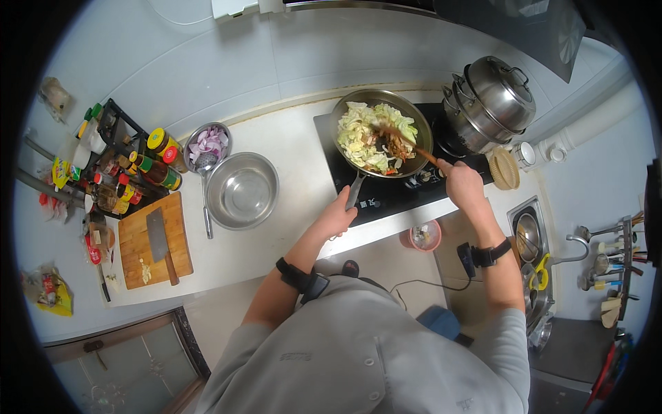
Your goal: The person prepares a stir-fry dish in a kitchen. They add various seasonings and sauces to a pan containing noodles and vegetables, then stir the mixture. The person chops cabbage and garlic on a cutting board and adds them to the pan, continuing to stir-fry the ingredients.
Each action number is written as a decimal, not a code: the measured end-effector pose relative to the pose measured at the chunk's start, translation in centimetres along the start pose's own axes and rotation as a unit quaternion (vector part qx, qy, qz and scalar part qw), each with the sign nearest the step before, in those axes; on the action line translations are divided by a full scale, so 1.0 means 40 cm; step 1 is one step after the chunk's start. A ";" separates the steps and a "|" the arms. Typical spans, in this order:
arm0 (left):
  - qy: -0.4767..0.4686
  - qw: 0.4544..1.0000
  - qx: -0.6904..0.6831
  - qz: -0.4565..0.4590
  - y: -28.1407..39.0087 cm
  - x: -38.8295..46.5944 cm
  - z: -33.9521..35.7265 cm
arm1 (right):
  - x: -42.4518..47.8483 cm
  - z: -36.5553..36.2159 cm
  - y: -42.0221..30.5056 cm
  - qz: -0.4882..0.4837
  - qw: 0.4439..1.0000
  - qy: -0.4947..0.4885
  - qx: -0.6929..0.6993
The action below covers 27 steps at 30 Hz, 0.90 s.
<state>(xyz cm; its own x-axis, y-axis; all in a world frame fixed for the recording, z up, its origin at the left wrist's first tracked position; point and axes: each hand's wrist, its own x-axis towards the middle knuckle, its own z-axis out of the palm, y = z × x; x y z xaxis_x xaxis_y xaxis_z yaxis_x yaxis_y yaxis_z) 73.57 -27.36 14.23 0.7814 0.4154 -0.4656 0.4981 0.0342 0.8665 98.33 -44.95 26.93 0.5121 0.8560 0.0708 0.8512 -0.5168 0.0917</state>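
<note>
A steel frying pan (425, 121) sits on the black gas hob (380, 199), filled with chopped cabbage (354, 127) and browned meat-like pieces (401, 146) with a few red bits. My left hand (339, 213) grips the end of the pan's handle (355, 190). In my right hand (462, 182) is a wooden spatula (425, 153); its blade reaches into the food near the pan's middle and looks blurred. Part of the blade is hidden among the cabbage and meat.
Left of the hob stand a steel basin (243, 191) and a bowl of sliced red onion (208, 142) with a slotted ladle (207, 207). A cleaver (157, 235) and chopped garlic lie on the cutting board (182, 222). A steamer pot (478, 114) rises right of the pan.
</note>
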 end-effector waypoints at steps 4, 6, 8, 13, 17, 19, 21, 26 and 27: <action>-0.005 1.000 -0.013 -0.004 0.012 -0.010 0.000 | 0.066 0.027 0.015 0.016 1.000 0.009 0.010; -0.011 1.000 -0.010 -0.008 0.015 -0.008 -0.006 | 0.081 0.033 0.015 0.032 0.999 -0.041 0.012; -0.017 1.000 0.004 -0.012 0.000 -0.001 -0.013 | 0.078 -0.012 0.048 0.005 0.998 -0.038 0.044; -0.024 0.999 0.022 -0.014 0.013 -0.010 -0.024 | 0.109 -0.170 0.136 0.062 0.996 -0.060 0.011; -0.018 1.000 0.023 -0.010 0.015 -0.018 -0.036 | 0.209 -0.166 0.210 0.127 0.958 -0.241 0.090; -0.030 0.999 0.030 -0.001 0.018 -0.024 -0.052 | 0.214 -0.130 0.283 0.221 0.895 -0.301 0.244; -0.038 0.999 0.032 0.005 0.017 -0.028 -0.080 | 0.162 -0.040 0.341 0.289 0.840 -0.301 0.346; -0.047 0.999 0.005 -0.001 0.019 -0.027 -0.108 | 0.090 0.323 0.198 0.213 0.738 -0.202 0.608; -0.044 0.999 0.003 -0.005 0.023 -0.029 -0.107 | 0.089 0.313 0.187 0.181 0.767 -0.199 0.583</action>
<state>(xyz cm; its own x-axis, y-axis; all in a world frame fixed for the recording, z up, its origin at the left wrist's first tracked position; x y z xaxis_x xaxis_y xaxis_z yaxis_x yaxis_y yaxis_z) 71.52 -23.91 16.34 0.8064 0.3332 -0.4887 0.5081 0.0328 0.8607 107.95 -45.60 15.42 0.5353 0.7159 -0.4483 0.0504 -0.5568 -0.8291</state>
